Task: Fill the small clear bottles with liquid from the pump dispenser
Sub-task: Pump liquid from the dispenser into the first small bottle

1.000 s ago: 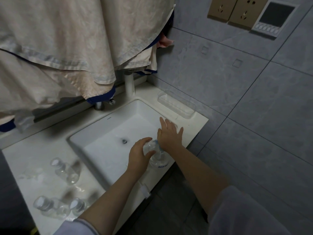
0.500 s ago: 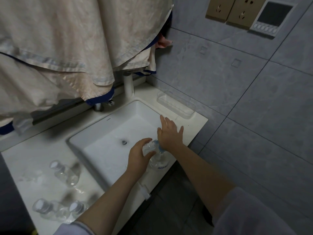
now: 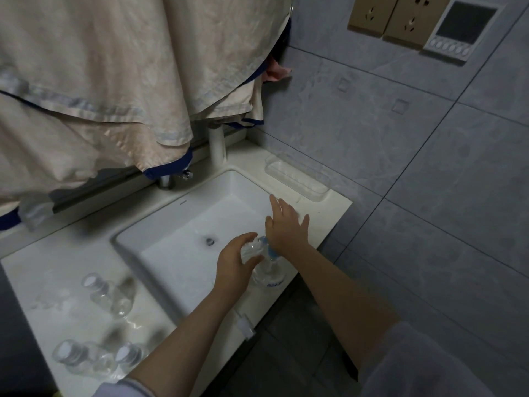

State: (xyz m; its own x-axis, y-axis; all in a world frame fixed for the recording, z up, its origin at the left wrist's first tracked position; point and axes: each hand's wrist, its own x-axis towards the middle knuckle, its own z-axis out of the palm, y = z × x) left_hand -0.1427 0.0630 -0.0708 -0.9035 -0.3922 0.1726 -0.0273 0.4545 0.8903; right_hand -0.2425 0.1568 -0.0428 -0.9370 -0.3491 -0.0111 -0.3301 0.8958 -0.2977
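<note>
Three capped bottles (image 3: 107, 293) left of sink (image 3: 177, 233); cloth (image 3: 94, 81) overhangs faucet (image 3: 166, 180).

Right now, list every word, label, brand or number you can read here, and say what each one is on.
Nothing here can be read for certain.
Sink: a small dark brand mark on the back rim, too small to read.
Pump dispenser: blue print low on the clear body, blurred.
Wall control panel: a dark screen and a row of buttons, no legible marks.
Small bottles: white caps, no print visible.

Left hand (image 3: 234, 263) curled in a grip, right hand (image 3: 287, 227) flat, fingers straight.
</note>
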